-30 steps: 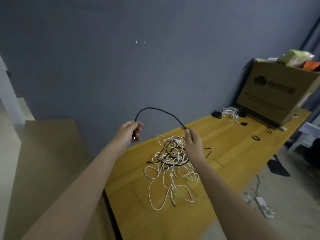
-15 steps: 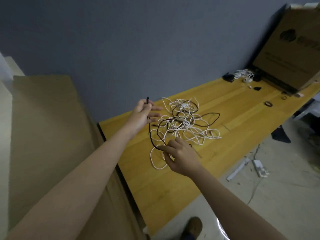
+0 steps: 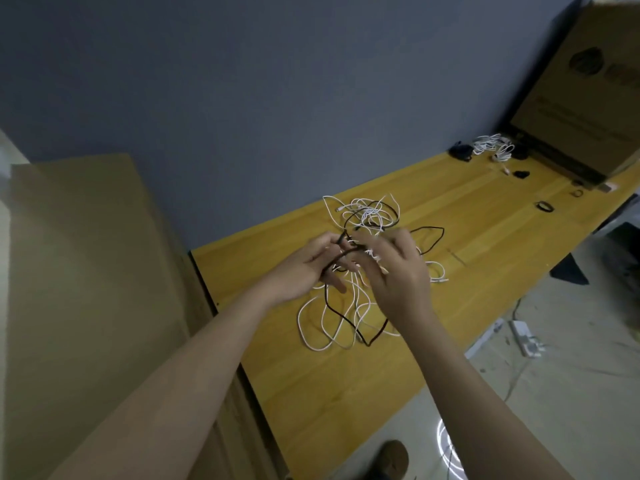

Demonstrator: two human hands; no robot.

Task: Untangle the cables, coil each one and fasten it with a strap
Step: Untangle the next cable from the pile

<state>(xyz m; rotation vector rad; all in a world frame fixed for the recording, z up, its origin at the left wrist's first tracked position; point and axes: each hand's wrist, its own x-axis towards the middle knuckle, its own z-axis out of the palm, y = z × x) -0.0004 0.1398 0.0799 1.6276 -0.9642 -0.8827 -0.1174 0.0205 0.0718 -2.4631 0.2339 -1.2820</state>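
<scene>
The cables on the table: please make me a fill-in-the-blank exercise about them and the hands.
1. Both hands, left hand and right hand, hold the ____ cable.
2. The tangle of white cables lies on a ____ wooden table.
3. At the table's far end stands a ____ box.

Missing words: black; yellow; cardboard

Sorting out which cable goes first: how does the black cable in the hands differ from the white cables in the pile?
The black cable is dark and looks thicker; the white cables are pale and thin. The black cable is lifted at one end, held by the left hand and right hand; the white cables mostly lie on the table. Both are loose, uncoiled and tangled together.
</scene>
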